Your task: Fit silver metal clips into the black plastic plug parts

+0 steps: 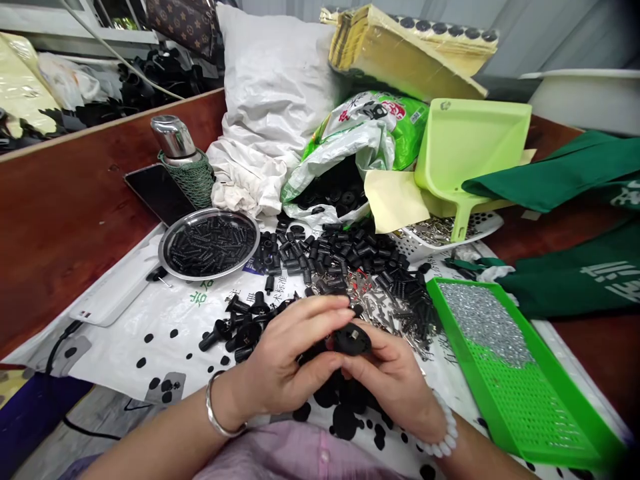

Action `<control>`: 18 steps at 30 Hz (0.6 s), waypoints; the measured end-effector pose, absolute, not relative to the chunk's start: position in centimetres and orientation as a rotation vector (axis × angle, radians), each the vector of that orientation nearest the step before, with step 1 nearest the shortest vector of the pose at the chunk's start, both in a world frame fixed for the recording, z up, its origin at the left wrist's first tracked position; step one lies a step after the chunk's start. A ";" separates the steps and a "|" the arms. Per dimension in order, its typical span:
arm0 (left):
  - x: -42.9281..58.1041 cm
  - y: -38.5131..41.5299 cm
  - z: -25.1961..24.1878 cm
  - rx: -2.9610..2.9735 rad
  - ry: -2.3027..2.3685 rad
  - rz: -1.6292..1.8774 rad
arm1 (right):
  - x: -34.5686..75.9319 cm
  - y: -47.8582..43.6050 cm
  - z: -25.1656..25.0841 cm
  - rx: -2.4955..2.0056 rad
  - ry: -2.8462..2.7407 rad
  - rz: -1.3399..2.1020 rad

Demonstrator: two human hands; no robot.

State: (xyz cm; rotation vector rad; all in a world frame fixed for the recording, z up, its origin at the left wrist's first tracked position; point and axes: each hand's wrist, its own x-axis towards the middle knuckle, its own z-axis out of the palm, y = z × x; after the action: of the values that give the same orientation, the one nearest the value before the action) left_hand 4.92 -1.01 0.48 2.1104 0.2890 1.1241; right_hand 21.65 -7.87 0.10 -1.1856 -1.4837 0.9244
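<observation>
My left hand (287,363) and my right hand (393,373) meet in front of me around a round black plastic part (351,341). A small metal piece shows on the part's face. Right thumb and fingers pinch it from the right; the left thumb and fingertips close on it from the other side. Just beyond my hands lie loose black plastic fittings (325,250) and a heap of small metal pieces (373,297). Several black flared parts (245,327) lie beside my left hand.
A steel plate (165,250) holds black screw-like pieces. To the right, a green tray (530,407) contains small silvery parts. Behind are an open bag of black parts (340,183), a light-green dustpan (475,140), a phone (157,193) and a flask (175,137). A white power bank (115,287) lies left.
</observation>
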 end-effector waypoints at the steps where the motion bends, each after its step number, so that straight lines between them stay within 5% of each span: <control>1: 5.0 -0.9 0.8 2.171 0.252 1.091 | 21.7 -7.9 0.0 -1.181 -1.517 0.895; 18: 7.2 -1.3 0.9 2.070 0.489 1.010 | 22.5 -8.4 -1.6 -1.234 -1.532 0.698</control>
State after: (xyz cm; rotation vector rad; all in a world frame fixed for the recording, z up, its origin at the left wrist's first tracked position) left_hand 7.24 -1.29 0.94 2.0701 0.4895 1.0097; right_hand 22.51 -8.43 -1.61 -1.2337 -1.5318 0.6978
